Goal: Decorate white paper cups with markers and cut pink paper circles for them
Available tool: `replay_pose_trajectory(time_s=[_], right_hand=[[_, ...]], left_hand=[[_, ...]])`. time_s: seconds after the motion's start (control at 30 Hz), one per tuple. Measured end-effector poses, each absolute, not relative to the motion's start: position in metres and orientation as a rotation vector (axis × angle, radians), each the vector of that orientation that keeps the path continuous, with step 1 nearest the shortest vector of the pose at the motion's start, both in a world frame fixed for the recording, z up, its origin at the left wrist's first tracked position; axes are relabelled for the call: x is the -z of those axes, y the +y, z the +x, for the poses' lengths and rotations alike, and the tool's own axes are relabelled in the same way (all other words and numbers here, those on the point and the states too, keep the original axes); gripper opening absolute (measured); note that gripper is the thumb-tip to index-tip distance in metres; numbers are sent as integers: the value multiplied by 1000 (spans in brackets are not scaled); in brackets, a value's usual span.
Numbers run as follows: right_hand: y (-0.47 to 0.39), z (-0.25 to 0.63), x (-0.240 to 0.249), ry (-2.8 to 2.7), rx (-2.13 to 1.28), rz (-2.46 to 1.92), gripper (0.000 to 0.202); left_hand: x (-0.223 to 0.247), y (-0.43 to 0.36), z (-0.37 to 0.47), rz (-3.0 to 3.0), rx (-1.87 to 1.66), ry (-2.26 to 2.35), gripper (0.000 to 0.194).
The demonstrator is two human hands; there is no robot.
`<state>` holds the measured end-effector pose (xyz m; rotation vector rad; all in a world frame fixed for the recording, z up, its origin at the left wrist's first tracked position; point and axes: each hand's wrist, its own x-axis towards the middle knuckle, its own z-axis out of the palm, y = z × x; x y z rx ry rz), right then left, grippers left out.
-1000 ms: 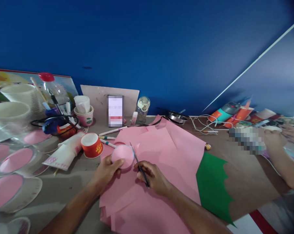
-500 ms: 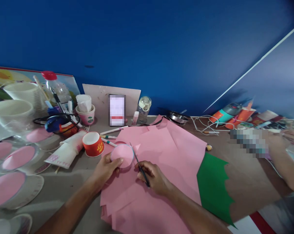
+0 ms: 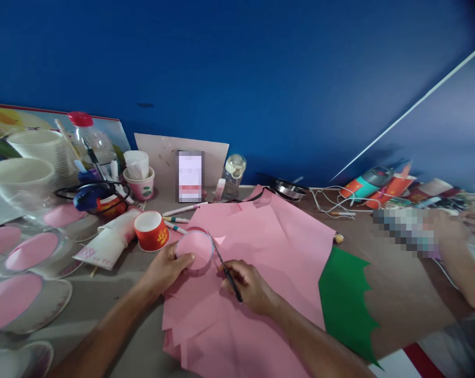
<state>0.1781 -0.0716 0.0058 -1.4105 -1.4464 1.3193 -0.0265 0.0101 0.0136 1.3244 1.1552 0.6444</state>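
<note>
A round pink paper disc (image 3: 195,249) with a blue outline at its edge is pinched in my left hand (image 3: 168,269), thumb on top. My right hand (image 3: 251,287) is closed round the dark handles of a pair of scissors (image 3: 230,278). The scissor blades point up and left, close beside the disc's right edge; whether they touch it I cannot tell. Below both hands lie large overlapping pink paper sheets (image 3: 256,252). A small pale pink scrap sits just past the blade tips.
A red paper cup (image 3: 152,231), markers (image 3: 186,209) and a glue stick (image 3: 220,189) lie beyond my left hand. Paper bowls with pink discs (image 3: 14,302) stand at left. Green paper (image 3: 345,304) lies right, near another person's arm (image 3: 460,268). A phone (image 3: 189,176) leans at the back.
My left hand and the disc have moved slightly left. The scissors stay beside its right edge, with my right hand nearly unmoved. The view has shifted a little.
</note>
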Motion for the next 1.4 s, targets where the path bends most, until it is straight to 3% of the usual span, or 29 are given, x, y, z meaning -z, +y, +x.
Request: replay_pose_trajectory(time_s=[0.43,0.77,1.4], right_hand=[[-71,181,-3,-1511,-1313,-1421,14],[-71,181,-16,-1393,-1427,-1380,28],[-71,180,-16,-1401,-1418,-1427,25]], left_hand=[[-12,11,-35,1338,-652,1140,24],[-11,9,-31,1194,-648,1120,25],[-8,7,-32,1144,-599,1036,22]])
